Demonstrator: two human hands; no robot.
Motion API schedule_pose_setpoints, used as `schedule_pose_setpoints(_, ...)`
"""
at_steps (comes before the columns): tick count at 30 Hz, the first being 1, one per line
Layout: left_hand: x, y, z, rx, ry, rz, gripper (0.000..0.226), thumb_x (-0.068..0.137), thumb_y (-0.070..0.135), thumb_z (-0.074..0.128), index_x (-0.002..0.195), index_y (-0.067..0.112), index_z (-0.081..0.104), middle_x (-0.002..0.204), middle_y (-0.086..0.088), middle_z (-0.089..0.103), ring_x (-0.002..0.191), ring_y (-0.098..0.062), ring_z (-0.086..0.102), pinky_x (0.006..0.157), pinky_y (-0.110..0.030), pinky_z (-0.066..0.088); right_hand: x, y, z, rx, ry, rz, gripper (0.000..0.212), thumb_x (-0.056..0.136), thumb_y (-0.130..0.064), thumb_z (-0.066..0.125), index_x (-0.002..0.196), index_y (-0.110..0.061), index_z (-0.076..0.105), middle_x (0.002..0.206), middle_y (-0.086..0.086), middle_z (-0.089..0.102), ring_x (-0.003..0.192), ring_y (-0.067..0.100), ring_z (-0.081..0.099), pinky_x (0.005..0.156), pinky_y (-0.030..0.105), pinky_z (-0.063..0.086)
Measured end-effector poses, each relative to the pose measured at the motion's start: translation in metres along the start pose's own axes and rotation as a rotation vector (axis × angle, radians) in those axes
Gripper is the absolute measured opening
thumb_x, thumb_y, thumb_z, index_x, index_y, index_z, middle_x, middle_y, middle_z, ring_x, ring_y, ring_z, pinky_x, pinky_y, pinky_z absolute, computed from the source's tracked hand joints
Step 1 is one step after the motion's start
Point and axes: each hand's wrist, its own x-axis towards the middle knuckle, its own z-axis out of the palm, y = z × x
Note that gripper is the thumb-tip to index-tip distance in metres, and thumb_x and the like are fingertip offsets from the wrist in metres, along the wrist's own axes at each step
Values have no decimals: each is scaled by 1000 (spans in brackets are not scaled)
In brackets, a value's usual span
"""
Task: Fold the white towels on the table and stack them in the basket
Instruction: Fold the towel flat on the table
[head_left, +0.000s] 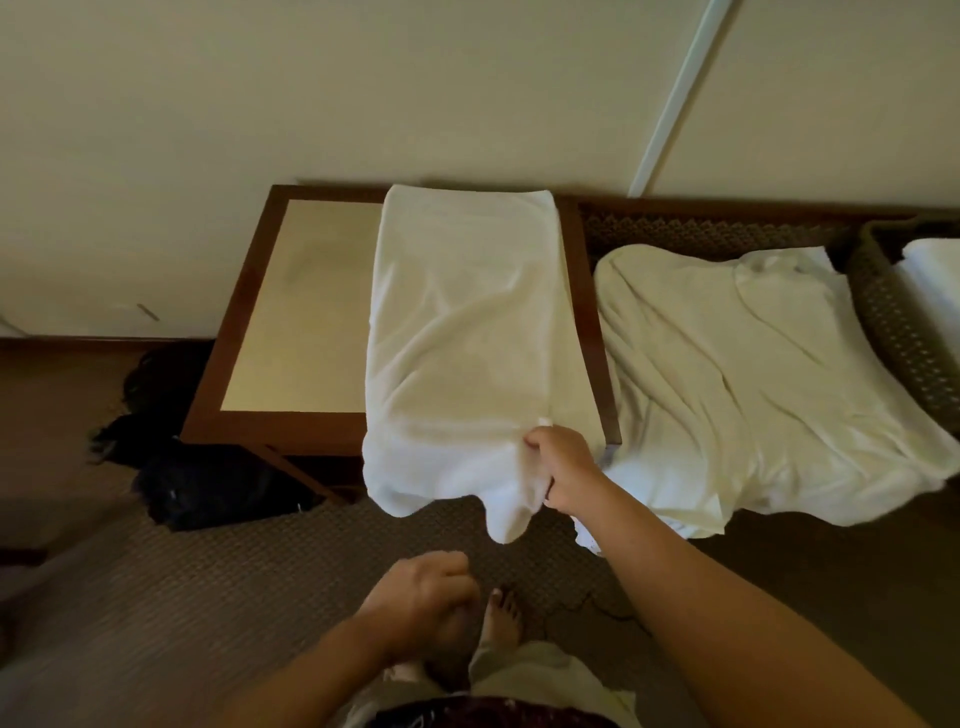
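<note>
A white towel lies lengthwise on the right half of a wood-framed table, its near end hanging over the front edge. My right hand pinches that towel's near right corner. My left hand hovers lower, away from the table, fingers curled and holding nothing. A second, crumpled white towel is spread on the woven surface to the right. At the far right stands a woven basket with a folded white towel inside.
A cream wall runs behind the table. Dark bags sit on the carpet left of and under the table. My bare foot stands on the carpet below my hands. A cable lies on the floor nearby.
</note>
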Motion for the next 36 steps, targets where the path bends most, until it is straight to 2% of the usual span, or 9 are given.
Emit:
schedule_pose_setpoints(6,26,-38,-39,-469,540,-1215,23,97,15,65,117,27,63,100,7,63,89,-12,62,70,-29,50,-19,2,-26,117,-301,-66,9,64,-10,56,72,-12,61,77,7,58,74,22,58,70,31,47)
schedule_pose_setpoints(9,47,-67,-54,-809,714,-1403,25,106,28,51,130,23,56,123,3,58,115,-21,54,97,-41,44,-12,5,-42,146,-287,-83,19,53,-11,58,59,-3,42,69,9,43,71,26,49,69,31,41)
schedule_pose_setpoints(11,55,-86,-55,-1024,706,-1477,36,108,38,46,135,18,58,128,-1,61,120,-23,55,103,-45,43,-3,5,-50,150,-288,-72,24,51,-11,62,66,-1,46,76,12,46,81,30,48,74,35,43)
schedule_pose_setpoints(16,65,-92,-48,-1140,572,-1449,31,101,49,57,105,21,69,114,-5,71,103,-28,67,96,-55,55,3,4,-62,162,-327,-102,31,101,-30,62,120,-7,71,117,10,75,112,28,70,99,43,53)
schedule_pose_setpoints(22,56,-91,-55,-1281,620,-1421,54,100,60,47,125,16,68,120,-9,74,111,-33,69,89,-55,57,15,4,-79,270,-150,-283,23,95,-15,70,109,3,74,116,20,73,113,34,69,104,45,52)
schedule_pose_setpoints(26,56,-87,-59,-1322,443,-1436,49,104,57,39,122,24,69,118,-9,75,111,-35,70,91,-58,56,25,13,-78,6,41,-182,18,91,-25,66,83,-10,71,81,7,63,80,24,56,72,38,47)
schedule_pose_setpoints(29,59,-82,-69,-1362,339,-1349,42,107,49,38,125,26,69,121,-8,74,115,-34,69,100,-58,52,24,16,-80,-29,1,-268,22,98,-26,66,84,-12,75,82,12,68,80,18,61,75,35,51)
schedule_pose_setpoints(32,57,-87,-74,-1163,307,-1293,36,109,42,40,125,30,70,121,-4,74,114,-29,69,101,-56,52,19,12,-83,68,24,-386,18,99,-15,67,88,-15,80,92,7,77,87,11,67,87,28,53)
schedule_pose_setpoints(36,57,-87,-61,-619,393,-1374,34,108,43,43,119,19,65,108,-3,68,99,-23,63,88,-46,52,34,25,-88,-109,180,-345,26,98,-17,66,75,-5,69,67,18,53,72,23,51,68,37,48)
